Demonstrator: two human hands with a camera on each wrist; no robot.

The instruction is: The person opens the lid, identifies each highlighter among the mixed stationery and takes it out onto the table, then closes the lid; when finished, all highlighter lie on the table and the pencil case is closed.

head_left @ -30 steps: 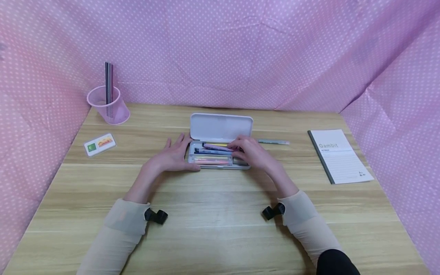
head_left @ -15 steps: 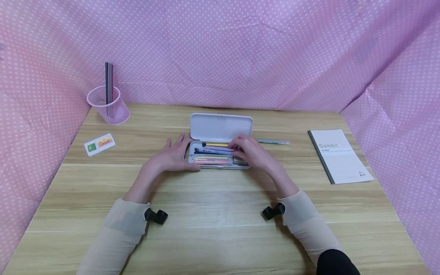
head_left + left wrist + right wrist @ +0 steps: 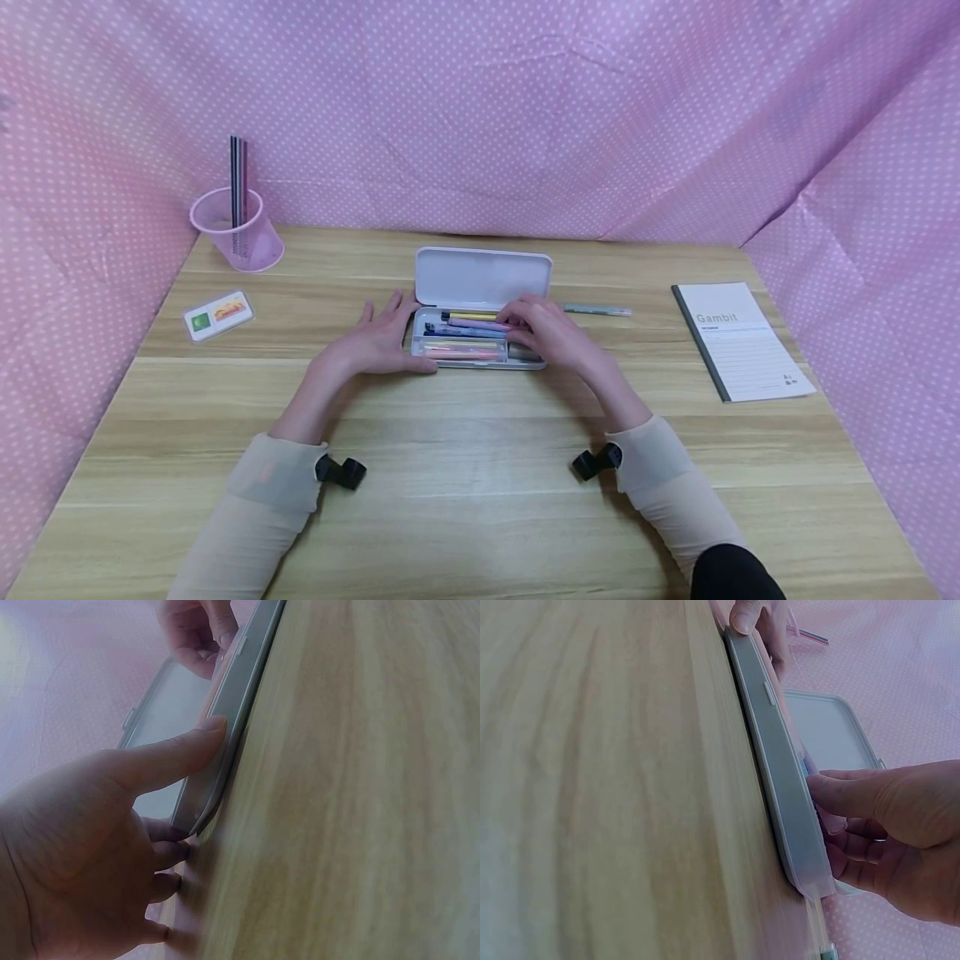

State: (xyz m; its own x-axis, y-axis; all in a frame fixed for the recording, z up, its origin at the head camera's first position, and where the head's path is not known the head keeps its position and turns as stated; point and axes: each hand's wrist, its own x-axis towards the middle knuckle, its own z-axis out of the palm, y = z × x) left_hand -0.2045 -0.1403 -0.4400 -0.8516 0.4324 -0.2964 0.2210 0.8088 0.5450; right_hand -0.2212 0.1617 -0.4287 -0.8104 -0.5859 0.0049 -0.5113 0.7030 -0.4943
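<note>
An open pencil case (image 3: 483, 279) lies near the middle of the table with its lid tipped back. My left hand (image 3: 381, 340) is at its left end, fingers spread; in the left wrist view the thumb (image 3: 176, 756) lies on the front wall. My right hand (image 3: 551, 332) reaches over the right half and pinches a lilac pen (image 3: 472, 323), whose end shows below the thumb in the right wrist view. Beside that pen lie a yellow pen (image 3: 476, 316) and blue pens (image 3: 459, 331). A clear box (image 3: 465, 350) with pinkish sticks fills the front compartment. My fingers hide the case's right part.
A pale green pen (image 3: 597, 310) lies right of the case. Farther right is a white notebook (image 3: 742, 342). At the left stand a pink cup (image 3: 251, 243) holding dark striped pencils (image 3: 238, 179) and, nearer, a small white card-like case (image 3: 218, 316). Pink dotted cloth (image 3: 480, 108) surrounds the table.
The lilac pen has shifted toward me, off the yellow pen, and now lies between it and the blue pens. My left hand has not moved; the right has barely moved.
</note>
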